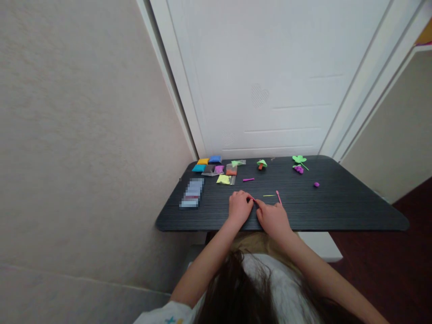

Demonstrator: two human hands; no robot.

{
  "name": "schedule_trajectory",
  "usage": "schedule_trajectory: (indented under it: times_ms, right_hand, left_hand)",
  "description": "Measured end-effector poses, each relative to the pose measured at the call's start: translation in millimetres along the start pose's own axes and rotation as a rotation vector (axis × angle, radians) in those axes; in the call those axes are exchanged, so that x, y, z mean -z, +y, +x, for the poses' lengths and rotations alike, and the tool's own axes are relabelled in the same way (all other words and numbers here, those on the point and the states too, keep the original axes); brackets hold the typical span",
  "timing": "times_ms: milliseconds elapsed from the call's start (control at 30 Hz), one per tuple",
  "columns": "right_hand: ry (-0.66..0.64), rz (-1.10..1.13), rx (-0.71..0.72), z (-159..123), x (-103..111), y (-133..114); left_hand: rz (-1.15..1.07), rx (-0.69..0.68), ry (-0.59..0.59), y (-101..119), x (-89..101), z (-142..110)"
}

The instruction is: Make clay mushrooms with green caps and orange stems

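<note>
Near the front edge of the dark table, my left hand (pixel 240 208) is closed, with thumb and index finger pinching a thin pink piece (pixel 252 198). My right hand (pixel 273 218) meets the other end of it with the index fingertip, its remaining fingers curled under; the thumb is hidden. Whether the piece is clay or a tool is too small to tell. Just beyond my right hand lies a pink modelling tool (pixel 278 196) with a rounded end, partly covered by the hand. A thin yellow strip (pixel 269 195) rests left of that tool. Farther back is a purple stick (pixel 249 180).
Several bags of coloured clay (pixel 199 168) fill the back left of the table (pixel 344 207). A blurred flat object (pixel 192 193) lies at left. Behind stand a green-capped mushroom (pixel 261 164), a green clover shape (pixel 299 159), purple grapes (pixel 299 169) and a purple ball (pixel 316 184).
</note>
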State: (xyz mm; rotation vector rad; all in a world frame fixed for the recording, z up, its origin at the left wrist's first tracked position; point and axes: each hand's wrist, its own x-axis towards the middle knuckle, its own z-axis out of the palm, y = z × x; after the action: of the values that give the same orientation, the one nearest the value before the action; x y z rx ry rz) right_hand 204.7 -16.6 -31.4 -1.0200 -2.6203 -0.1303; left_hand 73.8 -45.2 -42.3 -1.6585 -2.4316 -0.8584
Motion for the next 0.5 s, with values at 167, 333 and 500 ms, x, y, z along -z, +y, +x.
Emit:
schedule_trajectory:
  times_ms: [167, 333, 500]
  right_hand:
    - [-0.022, -0.023, 0.002, 2.9, 1.8, -1.6]
    - [-0.011, 0.003, -0.01, -4.6, -1.3, 3.0]
    - [0.085, 0.108, -0.035, -9.1, -2.8, 6.2]
  left_hand:
    - [-0.008, 0.015, 0.0, 1.1, 0.3, -0.9]
    - [-0.019, 0.047, 0.013, 2.1, 2.5, -1.7]
    - [-0.033, 0.108, 0.061, -1.7, 5.7, -1.0]
